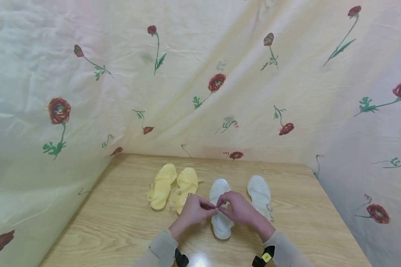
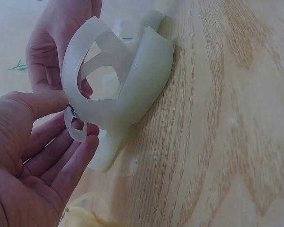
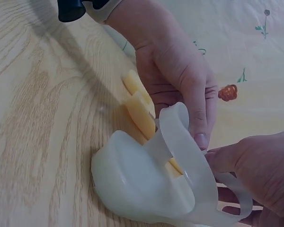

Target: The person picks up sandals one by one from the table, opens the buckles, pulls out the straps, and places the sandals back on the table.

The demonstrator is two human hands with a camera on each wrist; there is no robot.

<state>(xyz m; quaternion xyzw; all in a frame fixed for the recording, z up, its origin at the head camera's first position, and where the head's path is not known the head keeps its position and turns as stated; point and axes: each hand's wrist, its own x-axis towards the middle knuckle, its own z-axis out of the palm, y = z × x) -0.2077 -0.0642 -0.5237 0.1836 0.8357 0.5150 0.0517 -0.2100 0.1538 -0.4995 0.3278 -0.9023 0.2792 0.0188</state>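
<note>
Between my hands, a white translucent sandal (image 1: 221, 227) stands upright on the wooden table, toe away from me. My left hand (image 1: 194, 210) pinches its ankle strap (image 2: 78, 130) between thumb and fingers, close to a small metal buckle (image 2: 73, 110). From the other side my right hand (image 1: 238, 209) pinches the same strap with thumb and fingertips, and the two hands meet above the sandal. In the right wrist view the right hand (image 3: 265, 170) has a strap loop (image 3: 244, 201) by its fingers. The fingertips partly hide the buckle.
A second white sandal (image 1: 258, 193) lies right, partly behind the right hand. On the left stand two yellow sandals, one farther left (image 1: 162, 187) and one (image 1: 187, 181) partly behind the left hand. Flowered cloth (image 1: 187, 92) encloses the wooden table (image 1: 113, 222) at back and sides.
</note>
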